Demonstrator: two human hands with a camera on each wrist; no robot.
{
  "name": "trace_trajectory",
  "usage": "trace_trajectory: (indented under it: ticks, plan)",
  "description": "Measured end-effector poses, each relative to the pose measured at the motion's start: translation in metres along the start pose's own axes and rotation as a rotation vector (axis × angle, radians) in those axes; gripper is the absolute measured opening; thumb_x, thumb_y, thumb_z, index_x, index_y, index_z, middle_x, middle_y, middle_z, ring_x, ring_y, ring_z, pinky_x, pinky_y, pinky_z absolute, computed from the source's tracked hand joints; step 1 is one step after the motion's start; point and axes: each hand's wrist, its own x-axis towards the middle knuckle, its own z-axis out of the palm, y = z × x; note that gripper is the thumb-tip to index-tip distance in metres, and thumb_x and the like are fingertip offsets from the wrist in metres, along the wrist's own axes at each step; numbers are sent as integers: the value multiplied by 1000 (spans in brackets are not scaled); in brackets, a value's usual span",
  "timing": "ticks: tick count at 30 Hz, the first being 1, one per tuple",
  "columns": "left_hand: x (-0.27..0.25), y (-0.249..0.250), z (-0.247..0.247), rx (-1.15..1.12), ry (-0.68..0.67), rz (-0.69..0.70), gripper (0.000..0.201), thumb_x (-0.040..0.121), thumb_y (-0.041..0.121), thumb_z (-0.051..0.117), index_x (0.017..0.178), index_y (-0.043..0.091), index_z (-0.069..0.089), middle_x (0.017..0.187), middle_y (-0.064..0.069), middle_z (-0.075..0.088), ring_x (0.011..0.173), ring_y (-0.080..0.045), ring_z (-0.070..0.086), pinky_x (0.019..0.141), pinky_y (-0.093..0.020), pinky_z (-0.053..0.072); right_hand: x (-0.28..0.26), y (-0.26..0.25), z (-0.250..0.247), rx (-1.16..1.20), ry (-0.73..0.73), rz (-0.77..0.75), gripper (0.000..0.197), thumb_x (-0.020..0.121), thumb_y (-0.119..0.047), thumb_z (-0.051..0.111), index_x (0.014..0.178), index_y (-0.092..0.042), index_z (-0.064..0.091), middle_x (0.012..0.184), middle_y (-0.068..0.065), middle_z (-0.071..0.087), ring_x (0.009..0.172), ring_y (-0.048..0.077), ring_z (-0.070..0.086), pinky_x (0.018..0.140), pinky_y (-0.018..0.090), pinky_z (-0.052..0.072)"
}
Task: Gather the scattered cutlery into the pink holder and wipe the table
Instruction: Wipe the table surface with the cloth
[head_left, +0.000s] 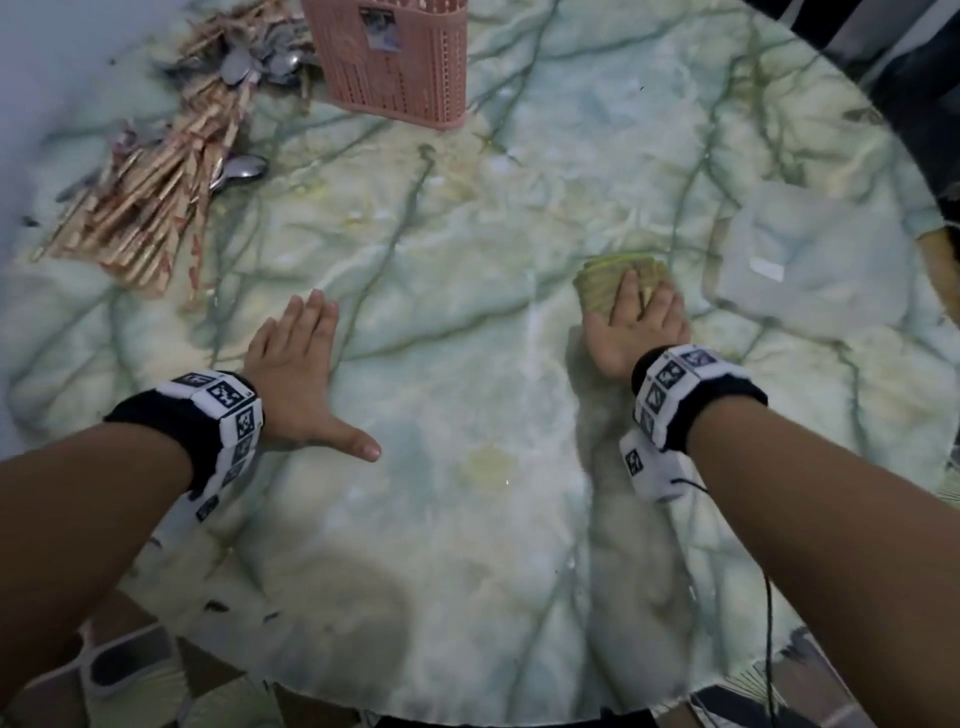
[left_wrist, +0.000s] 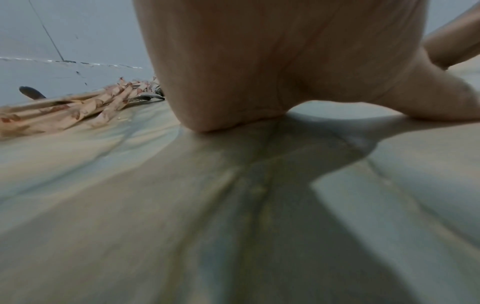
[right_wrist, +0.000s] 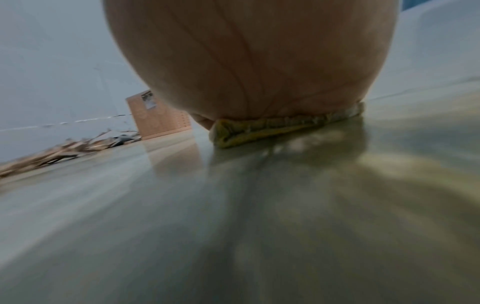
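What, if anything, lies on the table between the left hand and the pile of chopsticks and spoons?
Nothing visible: bare table lies between the left hand and the pile of chopsticks and spoons, beyond the fingertips.

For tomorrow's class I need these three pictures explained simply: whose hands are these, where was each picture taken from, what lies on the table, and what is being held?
No machine here: a person wears a camera on the head and one on each wrist. The head view looks down on a marble table. The left hand rests flat on it. The right hand presses flat on a yellow-green cloth, seen close in the right wrist view. Far left lie wrapped chopsticks mixed with spoons, beside the pink holder. Neither hand grips anything.
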Motion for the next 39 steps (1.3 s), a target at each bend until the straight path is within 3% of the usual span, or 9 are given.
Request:
trace_trajectory:
  ticks: [6,9,14,18,20,24,28,34,39]
  plan:
    - [2,-1,1,-6,-2,4,180,19,110,46,153,18,-32,160,0,-39,147,-19,-36,124,-46,-11,50,-32,-13,49,85,20,72,101,-55,27,163,-26,3,169,15,-8,155,35,-7,123,53,-5]
    - [3,0,2,6,7,4,179,21,110,46,153,17,-31,161,-1,-38,148,-20,-35,124,-45,-12,54,-72,-14,-15,9,-183,74,101,-56,29,162,-27,2,168,16,-9,154,41,-6,123,59,0]
    - [3,-1,2,5,24,6,179,23,110,46,154,17,-30,162,-1,-35,149,-19,-32,123,-43,-12,-22,-164,36,-192,-133,-675,70,99,-60,27,161,-39,1,169,11,-14,155,34,-11,123,49,-5]
    - [0,0,1,-10,24,8,178,23,110,46,156,16,-27,162,-1,-35,149,-18,-31,123,-43,-11,-85,-127,57,-332,-139,-861,77,94,-63,36,160,-42,1,169,10,-12,156,29,-10,124,46,-2]
    - [-1,0,1,-17,30,6,178,22,110,47,156,18,-27,162,0,-35,149,-18,-32,124,-43,-11,-83,-83,49,-313,-149,-792,79,93,-63,36,160,-43,-2,169,9,-12,156,26,-13,124,45,-3]
    - [-1,4,-1,-16,9,-10,180,19,110,46,155,18,-29,161,1,-37,149,-18,-34,124,-43,-13,-40,-7,12,-187,-105,-418,77,95,-59,29,160,-41,-8,169,8,-17,155,27,-15,126,44,-5]
    - [-1,3,-3,-11,-8,-14,180,19,110,47,154,19,-30,161,1,-38,148,-18,-35,124,-44,-13,9,5,-10,-83,-41,-159,72,99,-59,26,161,-39,-3,169,8,-14,156,29,-10,125,45,-4]
    - [1,1,-3,5,-27,-4,179,22,109,49,152,19,-34,159,0,-41,146,-19,-38,123,-45,-14,58,-32,-16,33,58,-91,70,100,-59,27,162,-36,4,169,10,-11,155,32,-10,123,52,-7]
    - [3,0,-3,-11,-44,9,178,24,108,52,150,20,-38,154,2,-47,142,-17,-42,121,-43,-17,77,-96,-13,-24,4,-243,72,98,-65,23,161,-38,1,169,10,-16,155,34,-14,122,53,-9]
